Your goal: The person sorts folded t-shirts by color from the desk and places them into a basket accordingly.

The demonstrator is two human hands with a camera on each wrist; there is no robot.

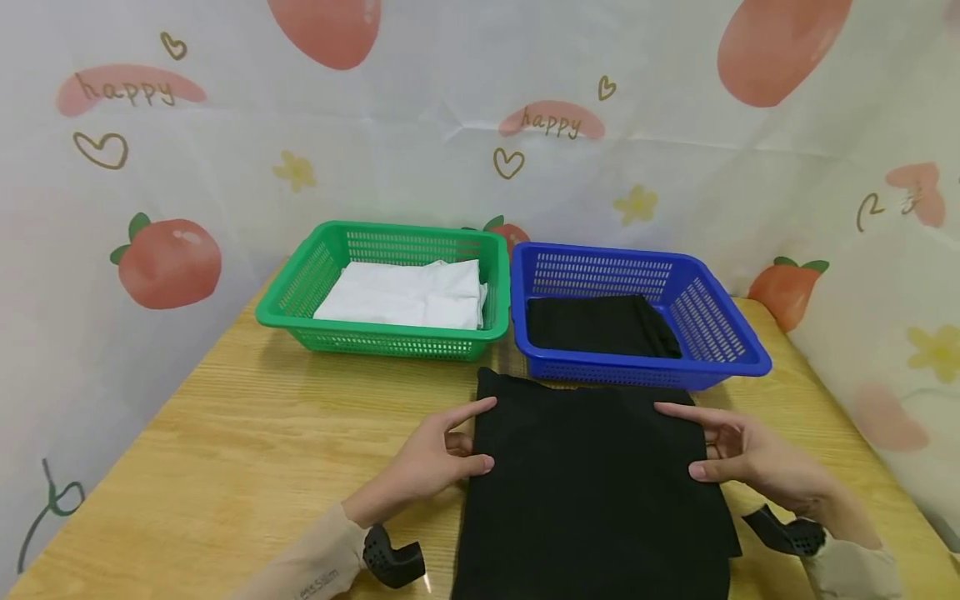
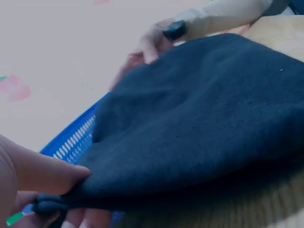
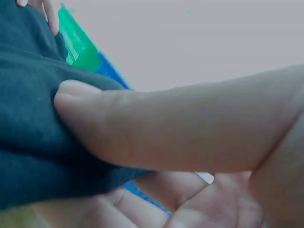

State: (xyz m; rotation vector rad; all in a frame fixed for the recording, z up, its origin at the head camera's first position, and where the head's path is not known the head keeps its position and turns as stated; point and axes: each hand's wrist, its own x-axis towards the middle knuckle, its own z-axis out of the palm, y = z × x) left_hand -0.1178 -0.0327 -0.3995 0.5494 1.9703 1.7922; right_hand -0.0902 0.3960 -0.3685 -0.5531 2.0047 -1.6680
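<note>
A folded black cloth spans the space between both hands at the front of the table. Its left edge is pinched by my left hand, thumb on top and other fingers beneath, as the left wrist view shows on the dark cloth. On the opposite edge my right hand grips the fabric the same way. In the right wrist view the thumb presses on the cloth while the other fingers pass underneath. The garment's kind does not show.
Behind the cloth stands a blue basket with folded black fabric inside. To its left, a green basket holds folded white fabric. Both sit on the wooden table, before a fruit-printed backdrop.
</note>
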